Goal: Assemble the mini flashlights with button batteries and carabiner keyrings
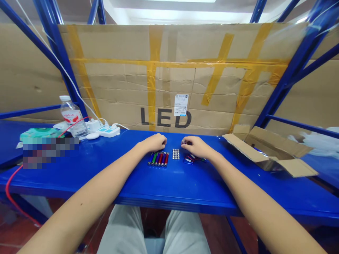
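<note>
Several slim metal tubes [158, 159] in purple, green, red and blue lie side by side in a row on the blue table. My left hand [156, 142] is curled closed at the far end of this row; whatever its fingers hold, if anything, is hidden. Silver button cells [176, 154] stand in a neat block between the hands. To their right, my right hand [195, 146] pinches something small and shiny at its fingertips, too small to name. Below that hand is a loose pile of carabiner clips [189, 159] in blue, red and dark colours, partly covered by the wrist.
An open cardboard box [265, 151] stands at the right with some blue items inside. At the left are a water bottle [72, 118], a white power strip [108, 131], a green packet [39, 134] and a red cable. A large carton [122, 81] marked LED rises behind the table.
</note>
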`<state>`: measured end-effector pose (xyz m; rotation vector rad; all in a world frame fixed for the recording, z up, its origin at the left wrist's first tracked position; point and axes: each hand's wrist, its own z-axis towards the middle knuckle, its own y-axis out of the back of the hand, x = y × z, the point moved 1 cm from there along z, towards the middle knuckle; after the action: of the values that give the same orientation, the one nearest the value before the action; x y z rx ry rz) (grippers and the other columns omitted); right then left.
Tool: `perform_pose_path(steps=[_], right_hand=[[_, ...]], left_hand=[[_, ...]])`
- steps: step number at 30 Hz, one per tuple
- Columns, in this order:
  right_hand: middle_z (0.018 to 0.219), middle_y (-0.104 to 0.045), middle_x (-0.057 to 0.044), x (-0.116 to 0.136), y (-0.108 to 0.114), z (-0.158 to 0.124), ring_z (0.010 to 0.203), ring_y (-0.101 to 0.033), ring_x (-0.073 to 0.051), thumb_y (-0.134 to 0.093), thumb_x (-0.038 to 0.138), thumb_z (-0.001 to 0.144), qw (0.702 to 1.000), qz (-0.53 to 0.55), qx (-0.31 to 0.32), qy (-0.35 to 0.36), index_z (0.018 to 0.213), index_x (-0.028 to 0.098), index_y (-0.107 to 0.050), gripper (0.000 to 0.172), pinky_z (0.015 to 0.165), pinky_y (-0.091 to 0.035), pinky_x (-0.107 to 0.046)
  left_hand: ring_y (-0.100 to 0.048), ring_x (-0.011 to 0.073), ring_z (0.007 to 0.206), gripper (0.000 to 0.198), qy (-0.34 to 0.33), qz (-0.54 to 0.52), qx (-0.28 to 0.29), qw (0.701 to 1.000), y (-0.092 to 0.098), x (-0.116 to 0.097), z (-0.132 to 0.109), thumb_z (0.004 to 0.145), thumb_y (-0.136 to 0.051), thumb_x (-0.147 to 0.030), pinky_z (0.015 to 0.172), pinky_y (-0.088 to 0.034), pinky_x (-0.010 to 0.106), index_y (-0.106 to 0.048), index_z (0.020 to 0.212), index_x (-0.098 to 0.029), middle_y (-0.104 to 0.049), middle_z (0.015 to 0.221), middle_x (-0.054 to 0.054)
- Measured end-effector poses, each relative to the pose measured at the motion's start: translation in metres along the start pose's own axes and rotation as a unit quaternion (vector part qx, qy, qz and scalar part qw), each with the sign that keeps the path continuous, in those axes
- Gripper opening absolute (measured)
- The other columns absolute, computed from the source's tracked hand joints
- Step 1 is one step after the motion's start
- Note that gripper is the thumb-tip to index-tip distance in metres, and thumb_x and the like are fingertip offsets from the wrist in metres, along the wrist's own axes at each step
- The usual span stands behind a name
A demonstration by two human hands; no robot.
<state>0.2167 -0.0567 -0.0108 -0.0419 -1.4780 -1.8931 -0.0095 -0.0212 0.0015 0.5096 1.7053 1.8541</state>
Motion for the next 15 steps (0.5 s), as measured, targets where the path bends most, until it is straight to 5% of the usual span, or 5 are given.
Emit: perform_pose_path(steps=[5,11,15], right_hand=[[0.082,-0.068,-0.003,-0.001,-0.001,0.001,0.073,-0.058,-0.017,-0.054,0.024,0.084,0.999,0.023,-0.021,-0.009,0.088,0.018,-0.065,0.013,0.068,-0.043,-0.029],[0.091,-0.07,-0.007,0.002,-0.003,0.001,0.083,-0.062,-0.021,-0.054,0.016,0.086,0.999,0.019,-0.034,0.013,0.1,0.018,-0.067,0.02,0.077,-0.046,-0.032],[0.099,-0.07,-0.01,0.006,-0.004,0.001,0.091,-0.062,-0.024,-0.055,0.013,0.086,0.998,-0.024,-0.012,0.049,0.099,0.018,-0.07,0.021,0.084,-0.046,-0.036]], left_hand=[[-0.061,0.0183,0.069,0.013,0.019,-0.011,-0.047,0.999,-0.002,-0.006,-0.002,0.077,-0.055,-0.016,0.059,-0.038,0.027,-0.068,0.08,-0.017,-0.069,0.08,0.007],[-0.06,0.0142,0.07,0.009,-0.05,-0.238,-0.199,0.95,-0.002,-0.024,-0.001,0.079,-0.056,-0.019,0.065,-0.045,0.025,-0.064,0.082,-0.016,-0.067,0.075,0.002],[-0.058,0.0133,0.067,0.009,-0.066,-0.256,-0.208,0.942,-0.005,-0.038,-0.002,0.079,-0.055,-0.018,0.062,-0.043,0.024,-0.063,0.083,-0.016,-0.066,0.073,0.001]])
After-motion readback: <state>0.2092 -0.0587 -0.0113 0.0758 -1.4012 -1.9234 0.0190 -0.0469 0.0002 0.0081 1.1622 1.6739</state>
